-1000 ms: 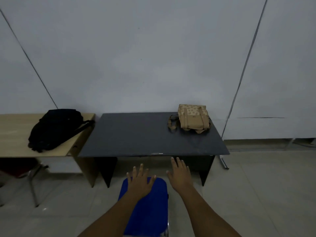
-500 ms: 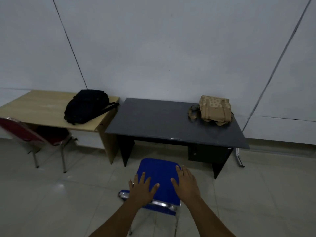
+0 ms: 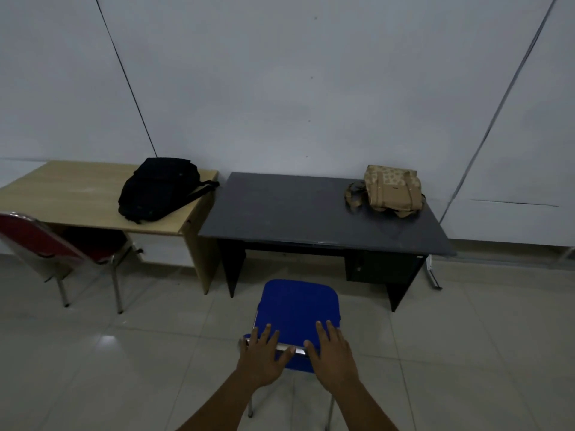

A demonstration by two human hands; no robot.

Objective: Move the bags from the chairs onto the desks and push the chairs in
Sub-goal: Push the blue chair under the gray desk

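A blue chair (image 3: pixel 297 306) stands on the floor in front of the dark grey desk (image 3: pixel 295 213), its seat facing the desk. My left hand (image 3: pixel 261 359) and my right hand (image 3: pixel 333 356) both lie over the top of its backrest, fingers spread forward and thumbs at the chrome rail. A tan patterned bag (image 3: pixel 392 189) lies on the dark desk's far right corner. A black backpack (image 3: pixel 158 189) lies on the right end of the light wooden desk (image 3: pixel 68 194). A red chair (image 3: pixel 37 241) sits at the wooden desk, its seat partly under the top.
Both desks stand side by side against a white wall. The dark desk has a drawer unit (image 3: pixel 379 269) under its right half, with open leg space to the left of it. Pale floor tiles surround the blue chair.
The view has pulled back and swung left, bringing the wooden desk and red chair into sight. The blue chair now shows more gap to the dark desk. Both hands stay on its backrest.
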